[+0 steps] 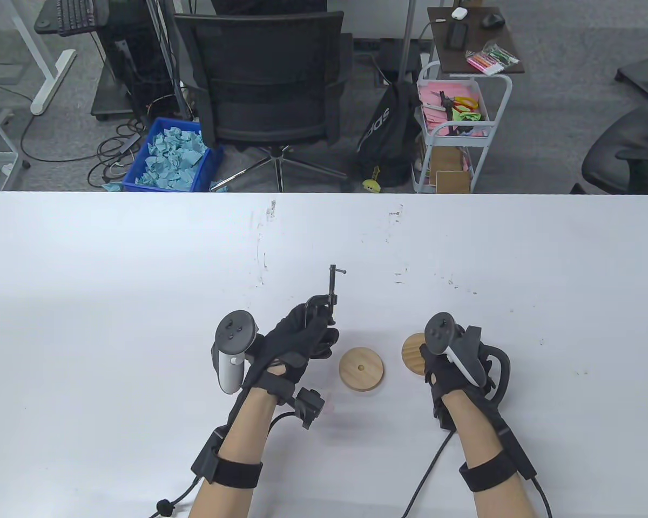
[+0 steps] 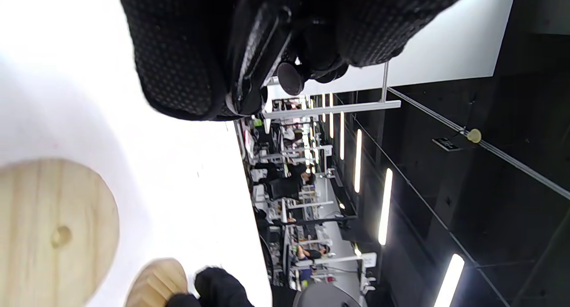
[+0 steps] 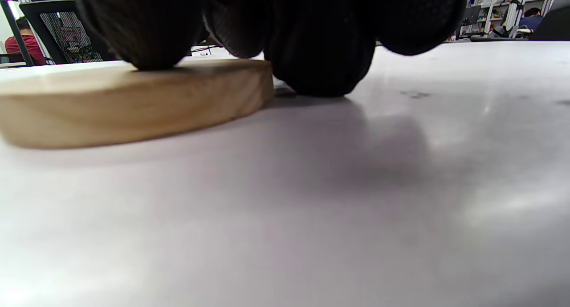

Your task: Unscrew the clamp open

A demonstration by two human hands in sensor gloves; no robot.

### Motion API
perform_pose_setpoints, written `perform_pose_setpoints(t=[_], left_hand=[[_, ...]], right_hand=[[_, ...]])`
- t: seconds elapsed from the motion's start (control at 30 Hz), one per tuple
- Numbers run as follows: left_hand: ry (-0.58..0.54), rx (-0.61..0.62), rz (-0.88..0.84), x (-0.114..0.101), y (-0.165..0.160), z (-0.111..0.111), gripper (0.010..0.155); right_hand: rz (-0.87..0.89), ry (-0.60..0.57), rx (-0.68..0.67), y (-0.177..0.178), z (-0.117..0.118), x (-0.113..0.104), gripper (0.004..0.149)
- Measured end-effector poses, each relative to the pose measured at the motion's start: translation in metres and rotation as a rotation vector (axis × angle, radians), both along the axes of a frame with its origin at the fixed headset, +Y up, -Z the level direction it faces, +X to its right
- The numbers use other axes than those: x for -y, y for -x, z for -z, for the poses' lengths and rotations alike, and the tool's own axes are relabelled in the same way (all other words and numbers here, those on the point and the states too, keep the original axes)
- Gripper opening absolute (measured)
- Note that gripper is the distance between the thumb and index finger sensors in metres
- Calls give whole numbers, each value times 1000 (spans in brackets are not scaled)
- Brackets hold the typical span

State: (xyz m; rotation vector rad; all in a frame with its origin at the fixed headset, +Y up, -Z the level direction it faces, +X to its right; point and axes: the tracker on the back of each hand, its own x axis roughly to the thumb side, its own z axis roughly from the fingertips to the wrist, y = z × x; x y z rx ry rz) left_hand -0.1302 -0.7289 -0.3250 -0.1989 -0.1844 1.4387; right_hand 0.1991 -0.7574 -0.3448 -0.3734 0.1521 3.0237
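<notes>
A small black metal C-clamp (image 1: 324, 301) stands upright in my left hand (image 1: 302, 337), which grips its frame a little above the table. Its screw and crossbar handle (image 1: 336, 271) stick up past my fingers. In the left wrist view the clamp frame (image 2: 256, 62) and the screw's round pad (image 2: 290, 78) show between my gloved fingers. My right hand (image 1: 443, 359) rests on a round wooden disc (image 1: 414, 353) lying flat on the table; in the right wrist view my fingertips (image 3: 320, 53) touch the disc (image 3: 133, 102) and the table beside it.
A second wooden disc (image 1: 361, 368) with a small centre hole lies on the white table (image 1: 140, 297) between my hands; it also shows in the left wrist view (image 2: 53, 231). An office chair (image 1: 270, 81) and a cart (image 1: 453, 124) stand beyond the far edge.
</notes>
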Motion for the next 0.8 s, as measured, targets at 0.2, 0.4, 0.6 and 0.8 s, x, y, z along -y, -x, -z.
perform_pose_setpoints(t=[0.2, 0.4, 0.6, 0.8], left_hand=[[80, -147, 125, 4, 18, 0, 50], [117, -193, 318, 9, 29, 3, 50], [171, -162, 397, 20, 25, 5, 49], [180, -178, 551, 29, 17, 6, 48]], right_hand=[[16, 15, -1, -4, -1, -3, 72], [125, -219, -97, -1, -13, -34, 68], [153, -351, -255, 3, -42, -63, 70], [122, -340, -287, -19, -69, -55, 71]])
